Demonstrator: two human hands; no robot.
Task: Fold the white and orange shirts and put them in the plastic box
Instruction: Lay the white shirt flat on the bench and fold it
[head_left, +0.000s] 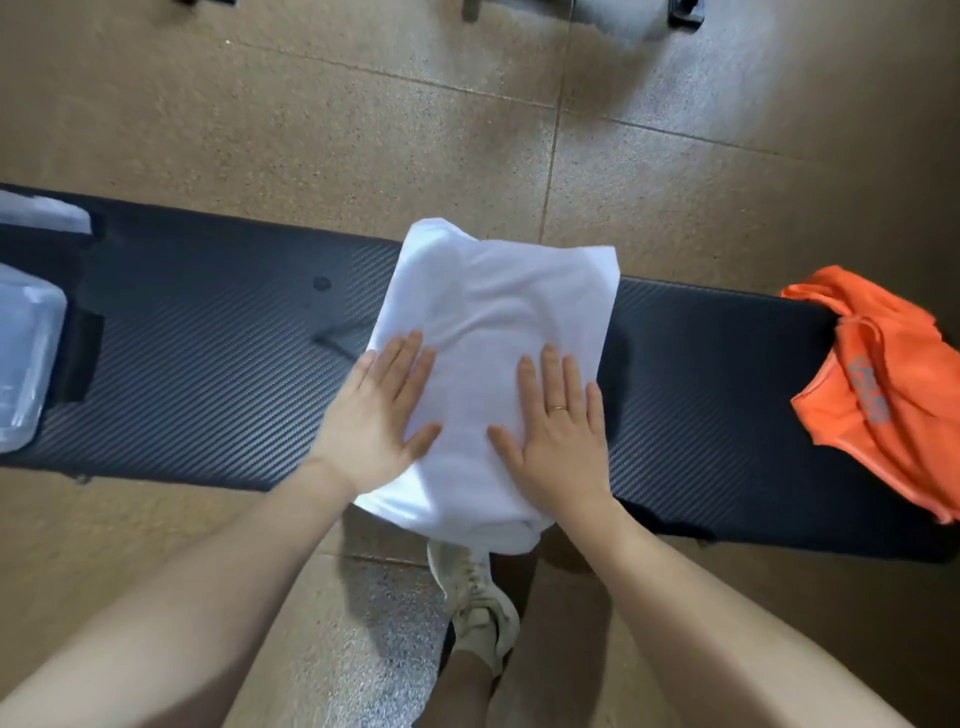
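Observation:
The white shirt (493, 306) lies folded into a rectangle across the middle of the black padded bench (208, 353), its near end hanging over the front edge. My left hand (376, 415) presses flat on its left side, fingers straight. My right hand (558, 421), with a ring on one finger, presses flat on its right side. The orange shirt (878, 395) lies crumpled and unfolded at the bench's right end. The clear plastic box (23, 358) stands at the left end, partly out of view.
A clear lid or second plastic piece (41, 213) lies behind the box at the far left. My foot in a pale shoe (475, 597) stands on the tiled floor under the bench's front edge. Dark furniture legs (685, 13) show at the top.

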